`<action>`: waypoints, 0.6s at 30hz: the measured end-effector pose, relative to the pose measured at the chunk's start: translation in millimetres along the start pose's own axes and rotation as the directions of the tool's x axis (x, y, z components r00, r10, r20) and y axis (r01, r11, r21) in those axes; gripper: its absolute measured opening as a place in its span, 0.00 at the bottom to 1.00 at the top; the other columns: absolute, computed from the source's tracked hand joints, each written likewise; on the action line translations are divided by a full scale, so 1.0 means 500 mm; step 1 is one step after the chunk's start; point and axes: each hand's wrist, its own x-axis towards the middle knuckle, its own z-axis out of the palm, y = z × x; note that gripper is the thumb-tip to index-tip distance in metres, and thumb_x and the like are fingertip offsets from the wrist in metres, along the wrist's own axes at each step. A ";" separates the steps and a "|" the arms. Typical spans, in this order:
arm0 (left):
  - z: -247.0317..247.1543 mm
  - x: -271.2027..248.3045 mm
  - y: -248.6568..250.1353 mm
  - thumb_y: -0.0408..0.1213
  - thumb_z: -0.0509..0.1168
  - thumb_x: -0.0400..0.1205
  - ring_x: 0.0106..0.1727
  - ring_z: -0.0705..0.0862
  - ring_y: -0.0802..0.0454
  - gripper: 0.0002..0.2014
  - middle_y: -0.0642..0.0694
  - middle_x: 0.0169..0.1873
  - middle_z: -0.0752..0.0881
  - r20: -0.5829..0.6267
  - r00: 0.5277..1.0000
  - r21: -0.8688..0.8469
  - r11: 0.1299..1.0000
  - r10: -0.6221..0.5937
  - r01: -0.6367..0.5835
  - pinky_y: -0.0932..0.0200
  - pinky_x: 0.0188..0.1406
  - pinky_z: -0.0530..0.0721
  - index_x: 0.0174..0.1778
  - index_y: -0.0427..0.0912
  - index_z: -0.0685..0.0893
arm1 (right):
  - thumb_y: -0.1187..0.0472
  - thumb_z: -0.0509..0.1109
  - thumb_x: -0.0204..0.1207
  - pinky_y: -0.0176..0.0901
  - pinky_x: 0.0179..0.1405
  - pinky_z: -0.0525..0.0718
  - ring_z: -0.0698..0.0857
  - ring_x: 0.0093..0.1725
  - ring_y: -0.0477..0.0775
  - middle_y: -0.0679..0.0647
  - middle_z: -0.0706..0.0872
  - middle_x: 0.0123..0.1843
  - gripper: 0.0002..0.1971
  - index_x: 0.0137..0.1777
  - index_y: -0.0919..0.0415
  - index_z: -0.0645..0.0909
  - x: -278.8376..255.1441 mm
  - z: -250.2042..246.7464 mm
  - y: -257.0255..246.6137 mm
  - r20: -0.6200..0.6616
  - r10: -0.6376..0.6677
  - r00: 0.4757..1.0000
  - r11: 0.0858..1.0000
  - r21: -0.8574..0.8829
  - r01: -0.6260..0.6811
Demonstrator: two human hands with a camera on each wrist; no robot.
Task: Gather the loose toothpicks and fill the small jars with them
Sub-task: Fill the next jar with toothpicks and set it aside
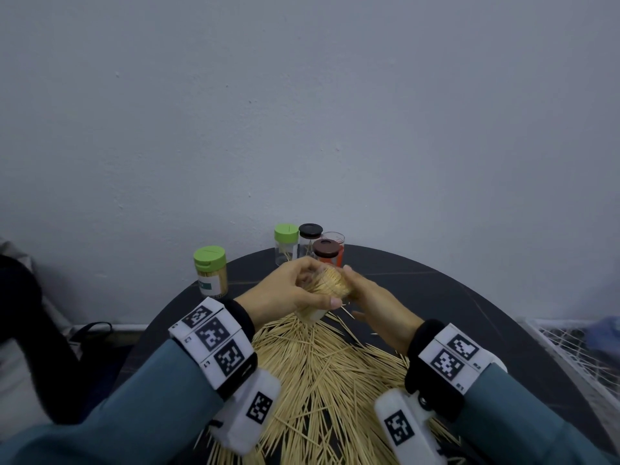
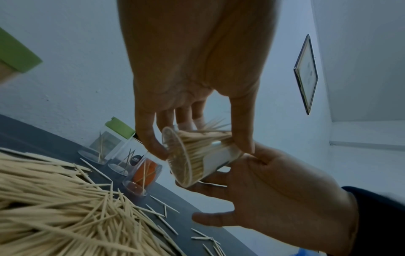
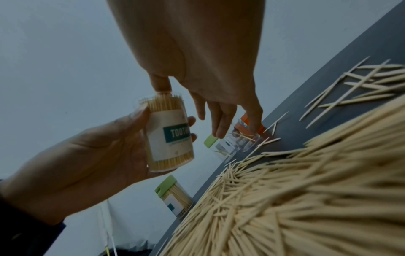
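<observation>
On the left stands a capped green-lidded jar (image 1: 210,270), packed full. Over the dark round bench (image 1: 436,290), the left hand (image 1: 295,290) curls round a clear plastic jar (image 1: 330,290) crammed with toothpicks; the right hand (image 1: 375,303) rests loose-fingered, thumb on its rim. A pale wooden heap (image 1: 328,380) lies beneath.
</observation>
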 end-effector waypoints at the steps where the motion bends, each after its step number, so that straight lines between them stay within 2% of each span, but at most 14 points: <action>1: -0.002 0.001 -0.001 0.35 0.77 0.70 0.57 0.85 0.51 0.22 0.45 0.54 0.87 -0.010 1.000 -0.008 1.000 -0.005 0.005 0.56 0.60 0.82 0.58 0.48 0.78 | 0.45 0.46 0.85 0.48 0.68 0.64 0.77 0.65 0.43 0.48 0.81 0.66 0.22 0.72 0.48 0.71 0.001 -0.006 -0.004 -0.009 0.000 1.000 1.000 0.000 0.000; 4: -0.013 0.005 0.001 0.37 0.77 0.70 0.60 0.84 0.51 0.26 0.45 0.57 0.86 -0.046 0.999 -0.028 0.999 -0.021 0.020 0.54 0.63 0.80 0.63 0.46 0.77 | 0.51 0.51 0.86 0.42 0.63 0.66 0.76 0.63 0.44 0.50 0.80 0.67 0.19 0.72 0.54 0.71 0.020 -0.033 -0.016 -0.068 0.002 0.998 0.991 -0.136 -0.011; 6: -0.021 0.010 0.002 0.37 0.77 0.69 0.62 0.82 0.49 0.30 0.44 0.59 0.85 -0.075 0.997 -0.041 0.999 -0.022 0.019 0.53 0.64 0.79 0.66 0.43 0.76 | 0.58 0.58 0.84 0.40 0.64 0.69 0.75 0.66 0.47 0.55 0.78 0.70 0.18 0.72 0.59 0.71 0.048 -0.056 -0.013 -0.083 0.051 0.995 0.927 -0.366 -0.078; 8: -0.030 0.016 0.003 0.37 0.77 0.69 0.63 0.82 0.49 0.31 0.44 0.61 0.84 -0.101 0.994 -0.055 0.998 -0.028 0.022 0.56 0.61 0.80 0.68 0.42 0.76 | 0.59 0.64 0.81 0.43 0.71 0.70 0.73 0.71 0.53 0.57 0.74 0.74 0.23 0.75 0.62 0.67 0.086 -0.069 -0.003 -0.068 0.160 0.985 0.755 -0.634 -0.166; 10: -0.041 0.022 0.005 0.36 0.77 0.70 0.60 0.82 0.51 0.30 0.45 0.60 0.83 -0.116 0.992 -0.072 0.997 -0.039 0.031 0.64 0.50 0.80 0.67 0.42 0.75 | 0.58 0.65 0.80 0.44 0.69 0.71 0.73 0.72 0.57 0.60 0.73 0.74 0.26 0.76 0.63 0.64 0.122 -0.070 0.001 -0.090 0.241 0.966 0.534 -0.819 -0.210; 11: -0.048 0.026 0.005 0.36 0.76 0.71 0.57 0.82 0.54 0.28 0.47 0.59 0.83 -0.122 0.992 -0.076 0.997 -0.043 0.033 0.68 0.44 0.78 0.66 0.42 0.75 | 0.58 0.65 0.80 0.43 0.67 0.72 0.74 0.71 0.58 0.61 0.74 0.73 0.26 0.76 0.64 0.64 0.137 -0.066 0.001 -0.110 0.259 0.959 0.447 -0.867 -0.220; 13: -0.058 0.035 0.005 0.35 0.76 0.72 0.55 0.80 0.54 0.27 0.47 0.58 0.81 -0.138 0.990 -0.078 0.996 -0.043 0.033 0.69 0.40 0.76 0.66 0.44 0.74 | 0.60 0.63 0.80 0.43 0.65 0.74 0.75 0.70 0.59 0.61 0.75 0.72 0.24 0.75 0.64 0.66 0.164 -0.057 0.006 -0.117 0.278 0.953 0.364 -0.906 -0.217; 18: -0.067 0.055 0.005 0.35 0.77 0.70 0.61 0.81 0.48 0.29 0.43 0.61 0.81 -0.140 0.988 -0.079 0.996 -0.061 0.050 0.57 0.53 0.82 0.65 0.42 0.74 | 0.64 0.60 0.80 0.45 0.69 0.74 0.75 0.70 0.60 0.62 0.75 0.72 0.20 0.72 0.66 0.72 0.188 -0.040 0.028 -0.080 0.272 0.959 0.283 -0.946 -0.159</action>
